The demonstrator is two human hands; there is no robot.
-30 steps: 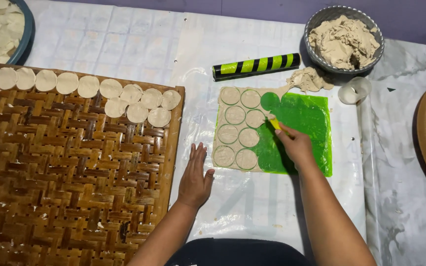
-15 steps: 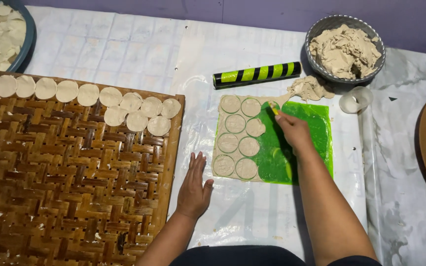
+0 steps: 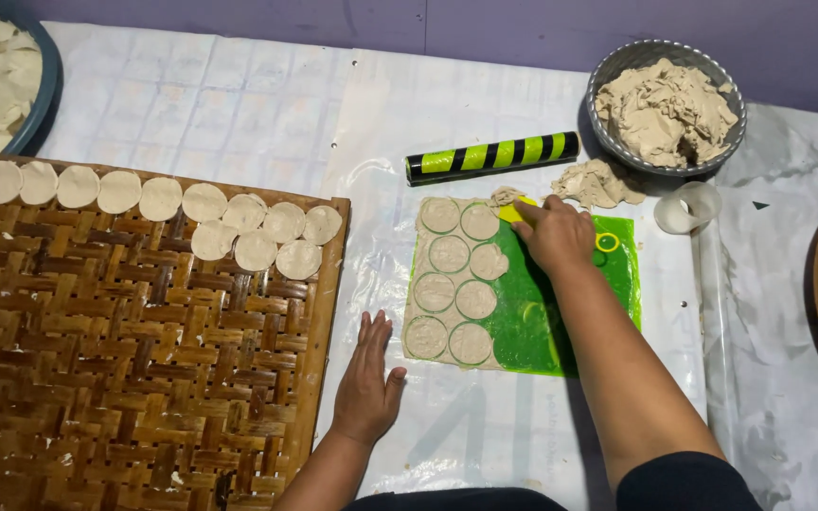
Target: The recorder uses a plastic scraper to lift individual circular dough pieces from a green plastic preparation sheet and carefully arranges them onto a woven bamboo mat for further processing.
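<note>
Woven bamboo tray [image 3: 125, 378] left, dough discs [image 3: 163, 203] along its top edge; striped rolling pin [image 3: 492, 156]; grey bowl [image 3: 617, 71] of dough top right; clear cup [image 3: 685, 208].

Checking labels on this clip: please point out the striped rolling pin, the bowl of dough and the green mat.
rolling pin [image 3: 492, 155], head view, middle of its striped barrel.
bowl of dough [image 3: 608, 72], head view, grey rim at upper left.
green mat [image 3: 525, 326], head view, bare green patch near the lower edge.

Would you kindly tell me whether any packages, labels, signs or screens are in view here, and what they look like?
None show: no package, label, sign or screen.
Nearest to one is the roller: a black cylinder with green stripes, lying above the green mat.
</note>
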